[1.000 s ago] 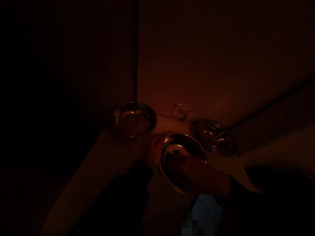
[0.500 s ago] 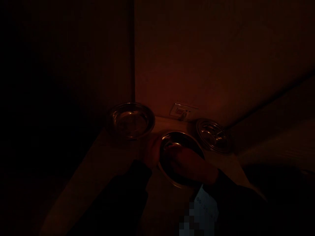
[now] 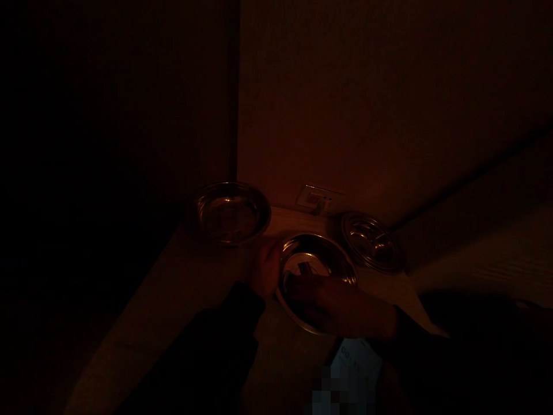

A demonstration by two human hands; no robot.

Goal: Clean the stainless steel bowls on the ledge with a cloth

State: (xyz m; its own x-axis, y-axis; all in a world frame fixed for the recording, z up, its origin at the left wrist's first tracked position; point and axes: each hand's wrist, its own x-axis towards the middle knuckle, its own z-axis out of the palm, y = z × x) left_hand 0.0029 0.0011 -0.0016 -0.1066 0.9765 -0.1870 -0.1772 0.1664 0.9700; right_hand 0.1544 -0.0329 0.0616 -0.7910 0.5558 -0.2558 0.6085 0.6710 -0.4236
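The scene is very dark. A round shiny metal bowl [image 3: 341, 259] sits on the wooden tabletop in front of me. My left hand [image 3: 266, 270] is closed at its left rim and steadies it. Across the bowl's near half reaches my right hand [image 3: 334, 302], its fingers down inside and lost in shadow. I cannot make out whether they hold anything. Just beyond those fingers, a small dark rectangular piece [image 3: 305, 268] shows against the bowl's bottom; its kind is unclear.
Another metal bowl [image 3: 231, 236] stands at the back left of the wooden tabletop [image 3: 142, 305]. Back right, there is a metal dish [image 3: 374, 245] with compartments. A wall socket [image 3: 315, 197] is behind them. A lit phone [image 3: 356, 366] lies near my right forearm, partly pixelated.
My right hand has shifted toward me and slightly right within the bowl, uncovering more of its bottom and the dark piece. My left hand stays at the rim.
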